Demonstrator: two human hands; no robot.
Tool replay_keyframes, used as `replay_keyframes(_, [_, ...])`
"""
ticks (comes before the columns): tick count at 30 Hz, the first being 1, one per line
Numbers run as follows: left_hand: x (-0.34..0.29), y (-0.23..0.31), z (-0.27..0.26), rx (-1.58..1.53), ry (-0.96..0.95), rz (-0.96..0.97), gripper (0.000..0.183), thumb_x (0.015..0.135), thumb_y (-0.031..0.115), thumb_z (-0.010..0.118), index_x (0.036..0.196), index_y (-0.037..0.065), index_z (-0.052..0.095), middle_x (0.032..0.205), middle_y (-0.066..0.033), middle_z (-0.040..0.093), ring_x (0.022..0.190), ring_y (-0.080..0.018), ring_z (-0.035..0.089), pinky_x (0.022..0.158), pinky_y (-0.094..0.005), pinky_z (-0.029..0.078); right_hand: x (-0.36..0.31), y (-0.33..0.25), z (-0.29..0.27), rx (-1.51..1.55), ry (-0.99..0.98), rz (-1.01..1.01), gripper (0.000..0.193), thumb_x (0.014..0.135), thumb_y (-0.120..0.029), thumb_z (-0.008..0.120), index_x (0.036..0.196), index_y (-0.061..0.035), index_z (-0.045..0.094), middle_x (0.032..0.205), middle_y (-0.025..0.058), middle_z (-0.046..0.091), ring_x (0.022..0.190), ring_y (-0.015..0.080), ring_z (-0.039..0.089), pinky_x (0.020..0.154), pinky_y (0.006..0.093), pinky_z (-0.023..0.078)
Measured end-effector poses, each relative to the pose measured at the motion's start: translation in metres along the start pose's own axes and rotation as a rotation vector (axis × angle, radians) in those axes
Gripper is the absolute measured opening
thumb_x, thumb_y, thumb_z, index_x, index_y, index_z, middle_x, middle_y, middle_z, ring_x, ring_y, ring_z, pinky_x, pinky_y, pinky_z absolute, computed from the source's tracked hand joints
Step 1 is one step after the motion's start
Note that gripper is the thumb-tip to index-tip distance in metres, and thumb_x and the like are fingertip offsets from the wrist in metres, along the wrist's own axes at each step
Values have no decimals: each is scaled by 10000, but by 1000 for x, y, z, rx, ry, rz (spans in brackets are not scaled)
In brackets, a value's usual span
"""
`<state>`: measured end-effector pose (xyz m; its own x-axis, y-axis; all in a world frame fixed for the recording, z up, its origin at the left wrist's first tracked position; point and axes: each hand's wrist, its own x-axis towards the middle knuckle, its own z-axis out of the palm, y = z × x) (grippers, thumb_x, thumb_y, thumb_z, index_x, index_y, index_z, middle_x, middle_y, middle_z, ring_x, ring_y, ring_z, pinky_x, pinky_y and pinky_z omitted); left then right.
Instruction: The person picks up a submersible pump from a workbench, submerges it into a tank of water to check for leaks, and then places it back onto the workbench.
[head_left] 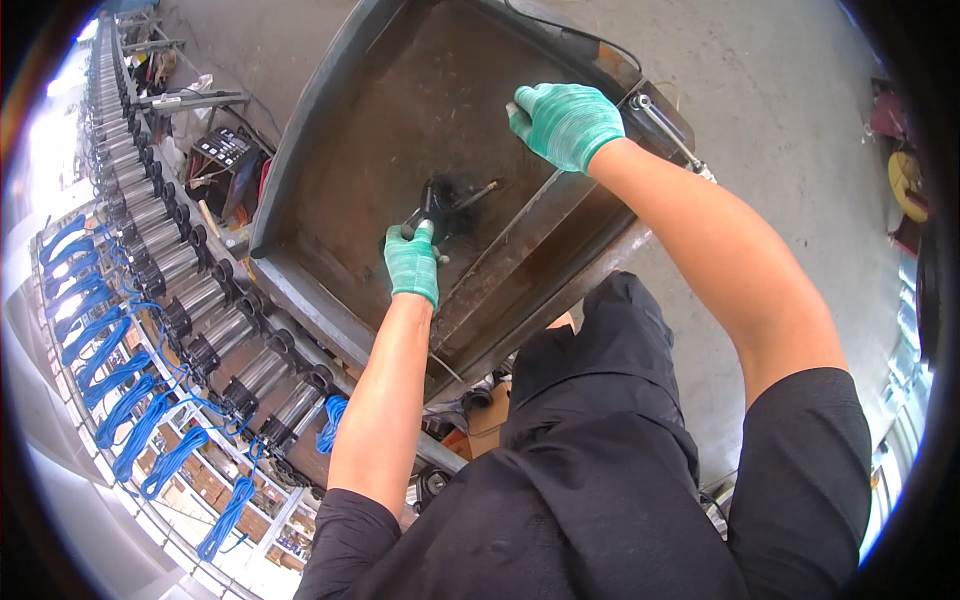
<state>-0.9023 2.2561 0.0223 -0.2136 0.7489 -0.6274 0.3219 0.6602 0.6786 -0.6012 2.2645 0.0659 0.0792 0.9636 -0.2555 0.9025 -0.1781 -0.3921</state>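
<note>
My left hand [412, 268], in a green knit glove, is closed on a black part [432, 203] low over the tray floor. Its thumb points up along the part, whose exact kind I cannot make out. A thin metal rod [478, 195] sticks out from beside the part toward the right. Farther right, my right hand [572, 125], gloved the same way, is raised above the right side of the brown metal tray [360, 140]. Its fingers are curled together, and what they hold, if anything, is hidden.
A ratchet-like metal tool [668, 132] lies on the tray's right edge, near a dark cable [570, 28]. Along the left runs a roller conveyor [195, 290], with bundles of blue cord [125, 410] beside it. A divider bar [510, 245] crosses the tray's near side.
</note>
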Motion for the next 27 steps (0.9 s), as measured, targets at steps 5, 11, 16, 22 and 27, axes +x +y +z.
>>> replay_keyframes(5, [-8, -7, 1, 5, 7, 5, 207, 973, 126, 660, 970, 109, 453, 703, -15, 513, 493, -104, 496, 416, -297, 496, 0, 1, 1, -9, -13, 6, 379, 1041, -360, 426, 1040, -89, 690, 949, 137, 735, 899, 356, 705, 812, 477, 556])
replay_keyframes(11, [-4, -15, 0, 9, 27, 24, 215, 967, 110, 664, 965, 111, 448, 694, -18, 505, 485, -108, 489, 406, -303, 483, 0, 0, 0, 11, -5, 2, 374, 1038, -358, 433, 1046, -89, 692, 964, 139, 736, 913, 357, 704, 826, 475, 554])
replay_keyframes(16, [-5, -15, 2, 40, 38, 29, 222, 959, 106, 672, 960, 106, 450, 665, -13, 493, 464, -111, 473, 395, -306, 474, -1, 0, -1, 8, -14, 6, 376, 1039, -362, 433, 1046, -88, 691, 967, 140, 736, 921, 355, 703, 832, 476, 552])
replay_keyframes(22, [-3, -18, 1, 51, 56, 63, 233, 941, 120, 691, 955, 63, 465, 649, -16, 468, 471, -116, 441, 390, -305, 481, 0, -1, 0, 3, -11, 7, 377, 1040, -364, 431, 1046, -94, 693, 970, 138, 736, 926, 353, 702, 834, 476, 552])
replay_keyframes(27, [-4, -15, 0, 52, 61, 54, 215, 957, 113, 677, 946, 87, 463, 660, -14, 482, 455, -107, 462, 393, -303, 474, 0, -1, 0, -1, -6, 12, 374, 1039, -361, 432, 1037, -94, 693, 964, 137, 735, 922, 355, 702, 831, 473, 552])
